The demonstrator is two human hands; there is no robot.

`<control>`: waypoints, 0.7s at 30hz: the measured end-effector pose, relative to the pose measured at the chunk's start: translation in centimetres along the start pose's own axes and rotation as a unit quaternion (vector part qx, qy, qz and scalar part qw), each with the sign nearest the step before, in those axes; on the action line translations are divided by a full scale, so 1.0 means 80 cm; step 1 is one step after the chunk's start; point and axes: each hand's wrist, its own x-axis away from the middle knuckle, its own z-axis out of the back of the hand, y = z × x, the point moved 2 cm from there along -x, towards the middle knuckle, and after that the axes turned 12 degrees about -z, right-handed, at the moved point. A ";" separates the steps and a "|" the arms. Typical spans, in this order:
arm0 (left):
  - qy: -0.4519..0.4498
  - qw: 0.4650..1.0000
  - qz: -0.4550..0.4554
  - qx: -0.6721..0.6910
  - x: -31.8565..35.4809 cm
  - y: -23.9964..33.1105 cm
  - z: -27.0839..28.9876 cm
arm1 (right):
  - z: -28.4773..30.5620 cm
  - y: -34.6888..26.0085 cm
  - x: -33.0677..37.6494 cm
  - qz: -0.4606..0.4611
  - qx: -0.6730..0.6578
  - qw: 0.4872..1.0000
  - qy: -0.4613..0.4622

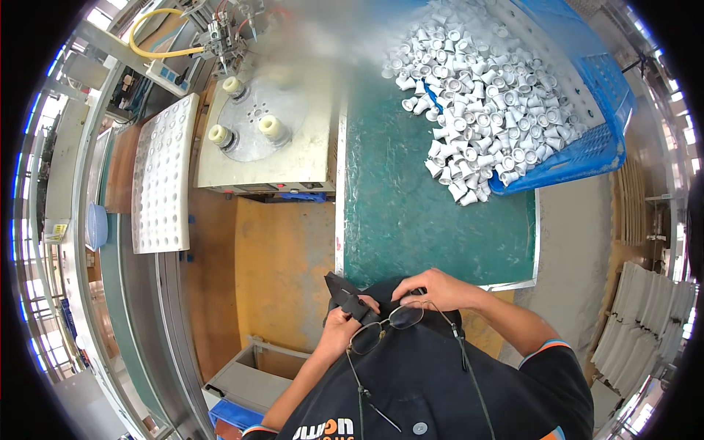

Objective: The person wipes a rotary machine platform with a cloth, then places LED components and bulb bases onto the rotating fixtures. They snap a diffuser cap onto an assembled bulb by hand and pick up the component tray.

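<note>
My left hand [339, 328] is closed round a black strap-like piece [350, 299] in front of my waist. Close by on the right, my right hand [438, 289] has its fingers bent down against dark cloth [385, 289]; whatever they pinch is hidden. Eyeglasses [387, 323] on a cord hang just below both hands and partly cover them. Beyond the hands stands a green-topped table [440, 242] with a pale metal edge. A big heap of small white cup-shaped parts [491, 103] spills onto it from a tipped blue crate [587, 158].
At the left is a machine with a round plate [253, 110] bearing three cream-coloured posts, with nozzles [224, 37] and a yellow hose above. A white tray with rows of holes [163, 176] leans beside it. Stacked grey sheets [627, 323] stand at the right.
</note>
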 end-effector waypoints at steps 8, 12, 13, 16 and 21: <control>0.012 0.982 0.126 -0.141 -0.008 0.001 -0.006 | -0.039 -0.004 -0.004 -0.073 -0.589 0.805 0.007; 0.039 0.984 0.106 -0.140 -0.027 -0.017 0.000 | -0.043 -0.022 0.006 -0.013 -0.571 0.821 0.010; 0.055 0.982 0.169 -0.059 -0.034 0.002 -0.011 | -0.044 -0.020 0.012 0.013 -0.529 0.849 0.013; 0.010 0.961 0.275 0.042 -0.045 0.017 -0.006 | -0.038 -0.013 0.018 0.064 -0.377 0.923 0.045; -0.061 0.914 0.319 0.245 -0.057 0.014 -0.006 | -0.010 -0.028 0.018 0.214 -0.051 0.968 0.122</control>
